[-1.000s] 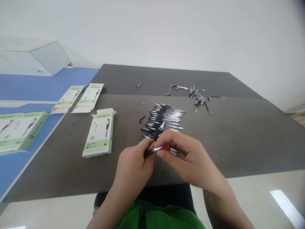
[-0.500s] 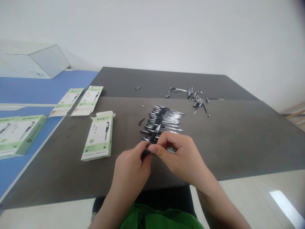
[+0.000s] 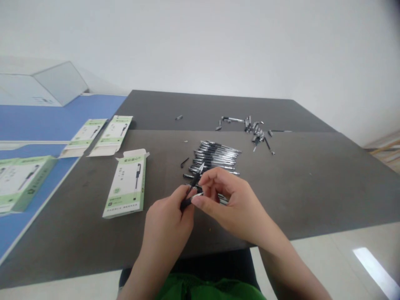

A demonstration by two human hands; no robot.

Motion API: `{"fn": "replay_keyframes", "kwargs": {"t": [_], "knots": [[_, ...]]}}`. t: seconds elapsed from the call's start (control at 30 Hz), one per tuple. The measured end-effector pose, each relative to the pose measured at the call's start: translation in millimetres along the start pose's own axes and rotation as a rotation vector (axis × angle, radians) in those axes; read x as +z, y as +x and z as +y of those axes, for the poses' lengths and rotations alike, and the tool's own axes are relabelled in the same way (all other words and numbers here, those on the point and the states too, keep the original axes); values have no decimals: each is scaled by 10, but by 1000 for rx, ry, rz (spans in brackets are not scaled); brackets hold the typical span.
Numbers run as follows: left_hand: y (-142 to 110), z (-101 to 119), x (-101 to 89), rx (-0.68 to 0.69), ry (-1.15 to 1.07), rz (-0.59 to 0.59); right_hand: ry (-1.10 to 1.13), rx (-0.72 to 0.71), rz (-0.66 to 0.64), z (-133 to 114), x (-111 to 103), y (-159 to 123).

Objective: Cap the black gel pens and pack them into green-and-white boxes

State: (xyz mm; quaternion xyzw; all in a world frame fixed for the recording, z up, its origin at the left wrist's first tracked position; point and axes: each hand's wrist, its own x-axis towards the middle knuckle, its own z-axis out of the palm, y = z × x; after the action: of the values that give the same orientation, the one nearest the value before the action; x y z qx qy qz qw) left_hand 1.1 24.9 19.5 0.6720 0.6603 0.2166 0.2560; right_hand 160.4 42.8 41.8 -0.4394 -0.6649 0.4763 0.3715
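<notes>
My left hand (image 3: 170, 221) is closed around a black-gripped gel pen (image 3: 196, 178), its pale tip slanting up and away. A second dark, slim piece (image 3: 186, 203) sticks out of the same hand toward the right; its kind is unclear. My right hand (image 3: 233, 204) is curled, its thumb and fingertips pinched close against the end of that piece. What lies between those fingertips is hidden. Just beyond both hands lies a row of gel pens (image 3: 215, 154), side by side, the nearest ones partly covered by my hands.
An opened green-and-white pen box (image 3: 126, 183) lies left of my hands. More such boxes (image 3: 111, 134) lie farther left, some on the blue table (image 3: 93, 104). Small pen parts (image 3: 258, 133) are heaped at the back right. A short black piece (image 3: 184, 162) lies beside the pens.
The view has shifted slightly. The pen in my left hand has moved a little left, and a gap now shows between its grip and my right fingers.
</notes>
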Motion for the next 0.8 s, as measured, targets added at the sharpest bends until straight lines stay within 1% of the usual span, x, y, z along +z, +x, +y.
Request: {"fn": "replay_keyframes", "kwargs": {"t": [0.03, 0.1, 0.2, 0.37, 0.4, 0.47, 0.5, 0.57, 0.6, 0.63, 0.67, 0.7, 0.77, 0.8], "knots": [[8, -4, -10, 5, -11, -9, 13, -13, -35, -7, -17, 4], [22, 3, -36, 13, 0, -25, 13, -44, -59, -16, -42, 16], [40, 52, -69, 14, 99, -7, 33, -52, -2, -19, -31, 50], [104, 119, -69, -7, 276, 61, 207, 49, 60, -12, 48, 118], [125, 110, -66, -16, 294, 78, 227, 68, 54, -6, 40, 144], [172, 60, -70, -36, 298, 103, 222, 107, -33, 20, -48, 248], [194, 21, -77, -46, 283, 118, 196, 110, -91, 46, -136, 340], [227, -72, -99, -61, 223, 147, 64, 42, -143, 142, -400, 629], [236, -117, -112, -63, 172, 154, -43, -37, -86, 214, -566, 823], [240, -156, -123, -62, 109, 154, -227, -129, 14, 303, -741, 1041], [239, -184, -131, -57, 39, 150, -485, -191, 100, 405, -915, 1271], [233, -201, -137, -54, -32, 141, -757, -195, 129, 516, -1077, 1500], [213, -198, -141, -71, -151, 158, -899, -158, 133, 745, -1333, 1906], [200, -182, -140, -93, -191, 187, -950, -135, 121, 854, -1417, 2065]]}}
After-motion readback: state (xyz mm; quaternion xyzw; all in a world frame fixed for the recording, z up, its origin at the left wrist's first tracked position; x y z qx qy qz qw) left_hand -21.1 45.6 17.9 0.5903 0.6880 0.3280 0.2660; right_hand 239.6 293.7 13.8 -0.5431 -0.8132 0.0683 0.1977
